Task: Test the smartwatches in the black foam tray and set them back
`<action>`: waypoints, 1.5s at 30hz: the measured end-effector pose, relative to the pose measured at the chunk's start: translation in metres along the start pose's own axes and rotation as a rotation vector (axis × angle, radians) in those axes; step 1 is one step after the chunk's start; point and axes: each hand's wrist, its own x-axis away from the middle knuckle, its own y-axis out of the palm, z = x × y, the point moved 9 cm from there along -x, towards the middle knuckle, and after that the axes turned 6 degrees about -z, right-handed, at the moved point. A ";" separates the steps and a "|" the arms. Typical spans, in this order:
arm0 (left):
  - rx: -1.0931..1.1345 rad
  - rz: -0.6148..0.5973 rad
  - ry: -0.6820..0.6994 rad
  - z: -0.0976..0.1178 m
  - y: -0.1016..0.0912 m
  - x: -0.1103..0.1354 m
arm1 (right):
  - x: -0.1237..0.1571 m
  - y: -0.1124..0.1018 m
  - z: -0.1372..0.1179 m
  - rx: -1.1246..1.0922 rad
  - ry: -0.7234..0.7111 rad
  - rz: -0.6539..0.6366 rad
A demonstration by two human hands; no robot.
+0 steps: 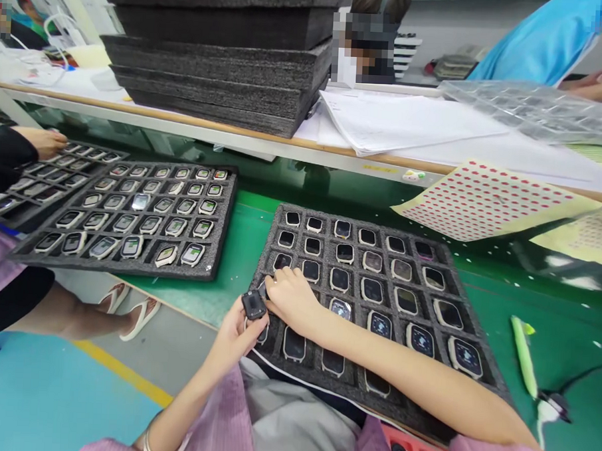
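Note:
My left hand is closed around a small black square smartwatch body, held at the left front corner of a black foam tray. Just right of it, my right hand is bent over the tray's left columns. Its fingers are curled by a pale, shiny edge, and what they grip is hidden. Rows of square smartwatch bodies lie in the tray's pockets. Some nearer ones show lit screens, such as the watch; others are dark. My right forearm crosses above the front rows.
A second foam tray of watches lies to the left, with a co-worker's hand beyond it. Stacked black foam and papers sit on the shelf. A red-dotted sheet hangs down. A green-handled tool lies right.

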 end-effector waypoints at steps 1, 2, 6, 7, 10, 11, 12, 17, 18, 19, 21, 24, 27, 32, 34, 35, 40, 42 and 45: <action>0.011 -0.004 -0.004 -0.001 0.000 0.000 | -0.001 0.001 0.002 -0.013 0.001 0.008; 0.022 -0.012 -0.011 -0.002 0.000 0.000 | -0.001 0.000 0.007 -0.034 -0.003 0.014; 0.023 -0.075 -0.012 -0.003 0.000 -0.003 | 0.012 -0.017 0.031 -0.155 -0.024 0.059; 0.011 -0.093 -0.012 -0.003 0.001 -0.003 | 0.017 -0.025 0.034 -0.217 -0.049 0.087; -0.024 -0.141 -0.013 -0.003 0.005 -0.005 | 0.032 -0.045 0.021 -0.401 -0.243 0.140; -0.039 -0.161 -0.005 -0.002 0.008 -0.004 | 0.036 -0.048 0.012 -0.412 -0.317 0.132; -0.059 -0.183 0.006 0.000 0.011 -0.004 | 0.040 -0.047 0.002 -0.383 -0.375 0.110; -0.120 -0.166 0.064 0.007 0.019 -0.002 | 0.043 -0.036 -0.018 -0.218 -0.424 0.028; -0.110 -0.136 0.070 0.008 0.018 -0.002 | 0.042 -0.035 -0.018 -0.215 -0.427 0.014; -0.099 -0.112 0.069 0.008 0.017 -0.003 | 0.042 -0.034 -0.017 -0.217 -0.431 0.001; -0.086 -0.095 0.051 0.005 0.017 -0.004 | 0.042 -0.034 -0.015 -0.226 -0.443 -0.024; -0.091 -0.100 0.036 0.003 0.019 -0.006 | 0.043 -0.035 -0.013 -0.244 -0.452 -0.047; -0.075 -0.094 0.035 0.002 0.018 -0.007 | 0.044 -0.036 -0.013 -0.233 -0.449 -0.037; -0.028 -0.106 0.034 0.000 0.018 -0.009 | 0.045 -0.036 -0.009 -0.278 -0.431 -0.042; -0.012 -0.103 0.030 0.000 0.017 -0.009 | 0.044 -0.036 -0.007 -0.310 -0.428 -0.034; -0.010 -0.096 0.027 0.000 0.017 -0.009 | 0.044 -0.036 -0.006 -0.328 -0.430 -0.026; -0.052 -0.078 0.028 0.001 0.015 -0.007 | 0.042 -0.034 -0.009 -0.297 -0.419 0.055; -0.071 -0.090 0.032 0.001 0.016 -0.007 | 0.044 -0.034 -0.014 -0.241 -0.439 0.067; -0.076 -0.089 0.025 0.001 0.015 -0.006 | 0.046 -0.040 -0.015 -0.220 -0.451 0.072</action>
